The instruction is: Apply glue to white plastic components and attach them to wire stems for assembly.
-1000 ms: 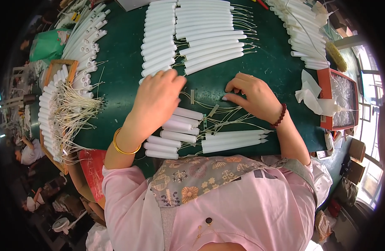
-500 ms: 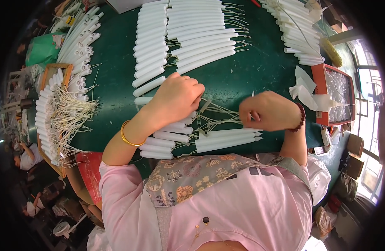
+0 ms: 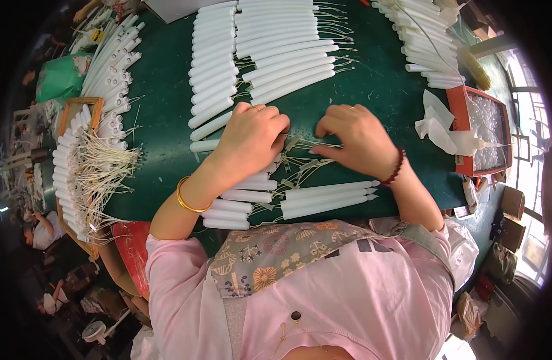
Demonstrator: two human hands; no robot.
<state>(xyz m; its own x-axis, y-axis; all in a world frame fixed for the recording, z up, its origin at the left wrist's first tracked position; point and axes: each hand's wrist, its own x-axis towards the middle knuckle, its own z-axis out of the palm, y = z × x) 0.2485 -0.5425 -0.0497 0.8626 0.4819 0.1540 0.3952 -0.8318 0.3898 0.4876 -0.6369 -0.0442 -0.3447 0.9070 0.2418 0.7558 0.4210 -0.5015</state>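
Observation:
My left hand (image 3: 255, 139) is closed, its fingers curled down over the ends of white wires; what they pinch is hidden underneath. To its right my right hand (image 3: 358, 139) hovers with thumb and forefinger apart, just over the loose white wires (image 3: 306, 167). Small dark pieces sit among these wires. Short white tubes (image 3: 246, 196) lie beneath and in front of my left hand, wired at their right ends. Several white taper-shaped tubes with pointed tips (image 3: 330, 200) rest nearer my body. Another white tube (image 3: 202, 146) pokes out left of my left wrist.
Long rows of wired white tubes (image 3: 288, 55) cover the far middle of the green table (image 3: 162, 120). At left, a wooden frame (image 3: 99, 114) holds tubes with bundled wires (image 3: 108, 156). A red box (image 3: 459, 114) with clear plastic contents stands right, beside white tissue (image 3: 435, 120).
My right hand has moved left and away from my body, toward my left hand, and its curled fingers have opened. My left hand has barely moved.

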